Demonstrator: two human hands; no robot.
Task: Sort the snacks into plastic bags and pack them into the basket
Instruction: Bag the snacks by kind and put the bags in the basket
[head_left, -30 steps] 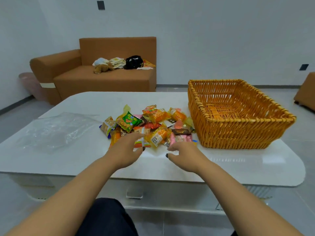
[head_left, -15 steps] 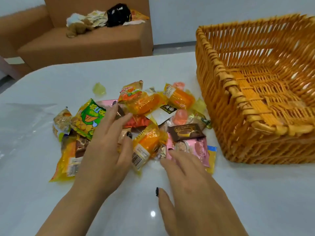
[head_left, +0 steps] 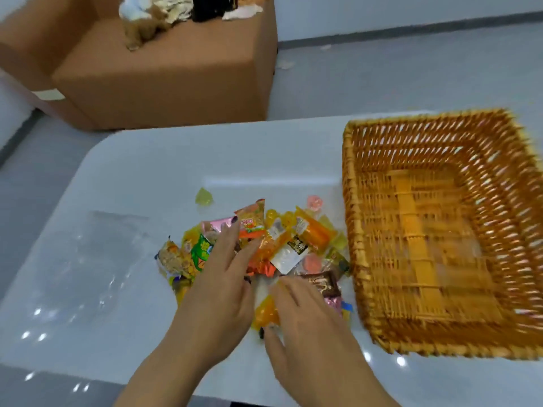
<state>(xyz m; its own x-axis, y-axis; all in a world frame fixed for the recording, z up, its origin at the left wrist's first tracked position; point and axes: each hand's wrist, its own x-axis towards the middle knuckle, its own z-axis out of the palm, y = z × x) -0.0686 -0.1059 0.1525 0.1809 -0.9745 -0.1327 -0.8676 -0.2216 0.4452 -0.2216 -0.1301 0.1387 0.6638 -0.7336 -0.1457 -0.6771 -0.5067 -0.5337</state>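
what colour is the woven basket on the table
Orange-yellow wicker basket, seen in the head view, its only view.

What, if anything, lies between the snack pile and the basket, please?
Nothing visible: the snacks lie right beside the basket, whose top is open. The bag lies flat on their other side.

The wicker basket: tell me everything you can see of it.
The wicker basket is rectangular, woven of orange-gold cane with a thick braided rim, open-weave sloping walls and a flat woven floor. It looks empty, though motion blurs its right side. It stands upright on the white table, right of the snack pile; the nearest wrappers lie at its left wall. Neither hand touches it.
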